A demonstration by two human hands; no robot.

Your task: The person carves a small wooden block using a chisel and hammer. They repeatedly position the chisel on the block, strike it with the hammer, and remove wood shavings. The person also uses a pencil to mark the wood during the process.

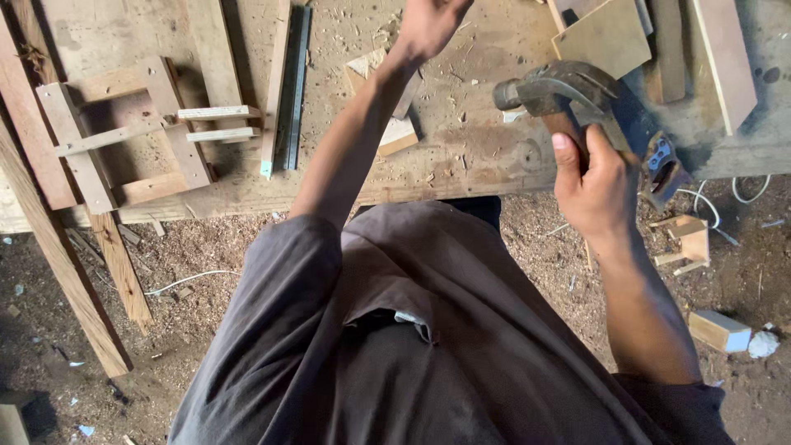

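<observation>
Head view, looking straight down past a grey-brown shirt (428, 330) onto a sawdust-strewn workbench (461, 156). Right hand (595, 177) wrapped tight round the neck of a claw hammer (560, 91), head raised above the bench's near edge, striking face pointing left, handle running down and away under the palm. Left hand (428, 25) stretched well forward over the bench, reaching to the top edge of the frame; fingers cut off there, so open or closed: cannot tell, possibly pinching something small. Just beneath that forearm, pale wood offcuts (391, 124) on the bench, nearer the left hand than the hammer. Hammer head right of the offcuts and near them, lifted clear. Further left, a small wooden frame (124, 136) and a metal straightedge (292, 86) lying lengthwise away from the body.
</observation>
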